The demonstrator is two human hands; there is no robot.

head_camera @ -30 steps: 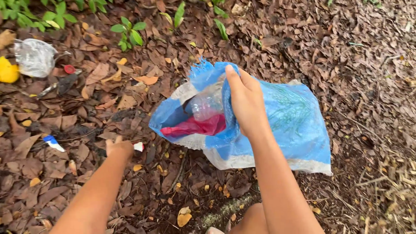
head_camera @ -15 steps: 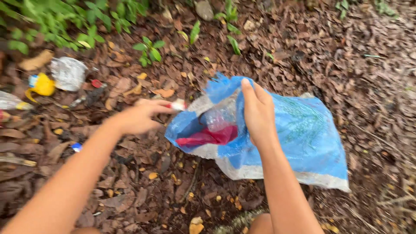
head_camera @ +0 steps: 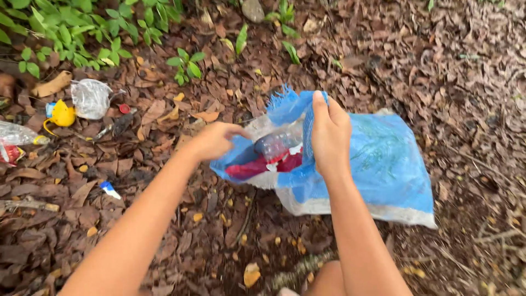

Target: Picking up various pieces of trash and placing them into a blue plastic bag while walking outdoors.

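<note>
While your right hand point(head_camera: 330, 134) pinches the frayed rim of the blue woven sack point(head_camera: 378, 164) lying on the leaf litter, your left hand point(head_camera: 215, 140) curls at its mouth; whether it holds anything is unclear. Inside, a clear bottle point(head_camera: 276, 145) and red wrapper point(head_camera: 249, 167) show partly. Left, well apart, lie a crumpled plastic bag point(head_camera: 90, 98) and yellow cap piece point(head_camera: 61, 115).

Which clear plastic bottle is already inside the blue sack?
The clear bottle at the sack's open mouth, above the red wrapper. The crumpled bottle and another lie among leaves at left.
</note>
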